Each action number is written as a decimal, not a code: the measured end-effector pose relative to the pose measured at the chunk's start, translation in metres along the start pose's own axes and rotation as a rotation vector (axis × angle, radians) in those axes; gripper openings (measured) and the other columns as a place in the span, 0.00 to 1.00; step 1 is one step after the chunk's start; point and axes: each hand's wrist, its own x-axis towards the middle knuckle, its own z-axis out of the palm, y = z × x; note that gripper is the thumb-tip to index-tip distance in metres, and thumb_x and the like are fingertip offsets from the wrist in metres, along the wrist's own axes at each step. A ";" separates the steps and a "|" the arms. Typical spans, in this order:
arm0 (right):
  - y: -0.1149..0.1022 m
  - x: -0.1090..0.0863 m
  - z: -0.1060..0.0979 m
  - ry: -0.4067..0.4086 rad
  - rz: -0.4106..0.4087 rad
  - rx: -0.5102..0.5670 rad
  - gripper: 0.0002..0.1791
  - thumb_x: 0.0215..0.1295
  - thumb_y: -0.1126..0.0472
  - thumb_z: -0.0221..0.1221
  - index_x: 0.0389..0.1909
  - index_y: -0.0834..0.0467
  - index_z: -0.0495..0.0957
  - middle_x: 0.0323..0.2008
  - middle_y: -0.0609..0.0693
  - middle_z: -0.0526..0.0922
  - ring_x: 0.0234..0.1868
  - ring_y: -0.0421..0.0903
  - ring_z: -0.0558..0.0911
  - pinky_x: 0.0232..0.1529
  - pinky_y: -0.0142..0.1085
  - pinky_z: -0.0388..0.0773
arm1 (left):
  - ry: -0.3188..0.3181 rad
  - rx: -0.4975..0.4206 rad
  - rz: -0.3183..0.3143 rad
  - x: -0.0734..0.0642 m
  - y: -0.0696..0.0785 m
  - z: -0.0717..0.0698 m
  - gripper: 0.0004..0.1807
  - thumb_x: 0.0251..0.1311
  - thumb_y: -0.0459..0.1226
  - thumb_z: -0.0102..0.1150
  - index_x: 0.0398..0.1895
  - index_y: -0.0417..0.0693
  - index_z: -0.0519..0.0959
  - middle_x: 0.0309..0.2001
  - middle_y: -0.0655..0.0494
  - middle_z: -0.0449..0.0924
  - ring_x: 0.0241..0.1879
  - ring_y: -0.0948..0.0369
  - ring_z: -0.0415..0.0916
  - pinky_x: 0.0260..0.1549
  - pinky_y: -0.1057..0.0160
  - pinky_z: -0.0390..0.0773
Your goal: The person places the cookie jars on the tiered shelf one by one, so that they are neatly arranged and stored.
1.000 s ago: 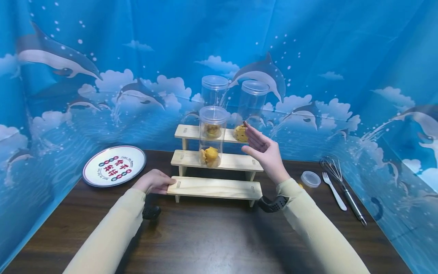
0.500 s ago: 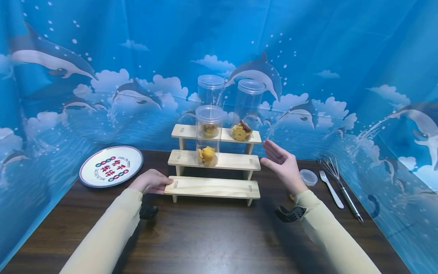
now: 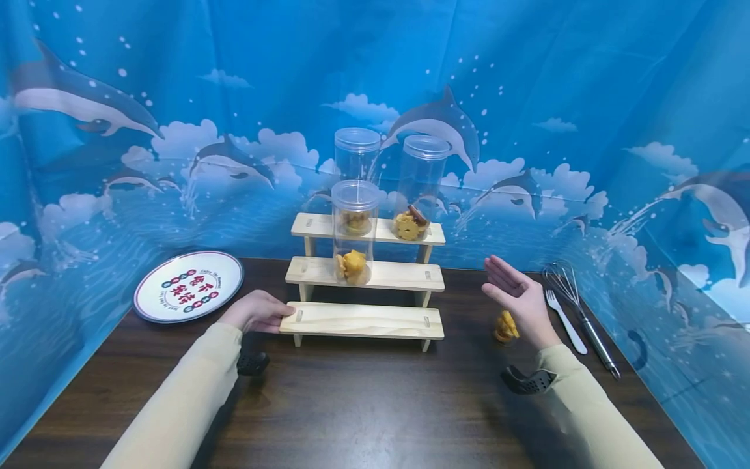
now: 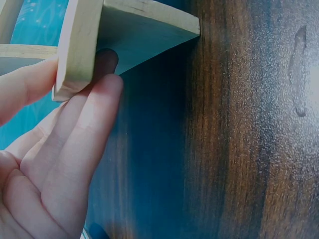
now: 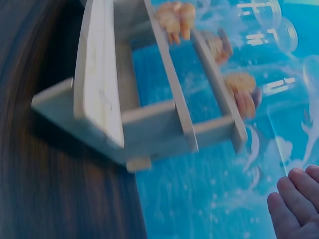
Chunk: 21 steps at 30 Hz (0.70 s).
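Note:
My left hand (image 3: 258, 311) pinches the left end of the bottom step of a three-step wooden display rack (image 3: 363, 319), thumb on top and fingers underneath, as the left wrist view also shows. My right hand (image 3: 521, 303), fingers straight and thumb apart, is right of the rack, holding nothing. It overlaps a clear container with yellow cookies (image 3: 505, 327) low in it, mostly hidden behind the hand. On the middle step stands a lidded clear jar (image 3: 355, 228) with cookies at its bottom. Two similar jars, a left one (image 3: 357, 153) and a right one (image 3: 422, 182), stand on the top step.
A white plate (image 3: 155, 286) with red lettering leans at the back left of the dark wooden table (image 3: 375, 404). A white fork (image 3: 568, 326) and a wire whisk (image 3: 594, 332) lie at the right edge. A blue dolphin-print curtain (image 3: 263, 78) surrounds the table.
My right hand has moved away from the top-right jar, rightward and down, and now covers the lid of the container on the table. My left hand keeps its hold on the rack.

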 end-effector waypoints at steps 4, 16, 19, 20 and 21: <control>0.007 -0.009 -0.017 0.049 0.001 -0.015 0.31 0.63 0.64 0.60 0.67 0.60 0.64 0.66 0.59 0.67 0.64 0.44 0.71 0.53 0.21 0.73 | 0.005 0.001 -0.005 0.001 -0.001 0.001 0.21 0.62 0.36 0.59 0.50 0.25 0.73 0.22 0.56 0.80 0.23 0.66 0.79 0.29 0.67 0.83; 0.023 -0.029 -0.055 0.222 0.039 -0.151 0.31 0.63 0.63 0.61 0.66 0.60 0.66 0.62 0.45 0.74 0.56 0.29 0.75 0.50 0.17 0.72 | -0.010 -0.027 -0.010 0.001 0.001 -0.003 0.19 0.62 0.35 0.58 0.48 0.25 0.73 0.22 0.55 0.81 0.23 0.65 0.80 0.30 0.66 0.84; 0.029 -0.032 -0.059 0.230 0.067 -0.201 0.32 0.62 0.62 0.62 0.67 0.59 0.64 0.65 0.51 0.70 0.59 0.32 0.73 0.51 0.17 0.71 | -0.011 -0.034 -0.016 0.001 0.002 -0.002 0.18 0.62 0.35 0.59 0.47 0.26 0.74 0.22 0.55 0.81 0.23 0.65 0.80 0.30 0.66 0.84; 0.032 -0.033 -0.060 0.224 0.071 -0.208 0.33 0.62 0.62 0.62 0.68 0.60 0.63 0.66 0.55 0.68 0.61 0.34 0.73 0.51 0.17 0.71 | -0.014 -0.032 -0.016 0.001 0.002 -0.001 0.18 0.62 0.35 0.59 0.47 0.26 0.74 0.22 0.55 0.81 0.23 0.65 0.80 0.30 0.66 0.84; 0.035 -0.033 -0.060 0.216 0.075 -0.218 0.33 0.62 0.62 0.62 0.68 0.61 0.63 0.66 0.58 0.66 0.62 0.34 0.71 0.51 0.17 0.71 | -0.016 -0.031 -0.016 0.001 0.002 -0.001 0.19 0.62 0.35 0.59 0.48 0.26 0.74 0.22 0.55 0.81 0.23 0.65 0.80 0.30 0.66 0.84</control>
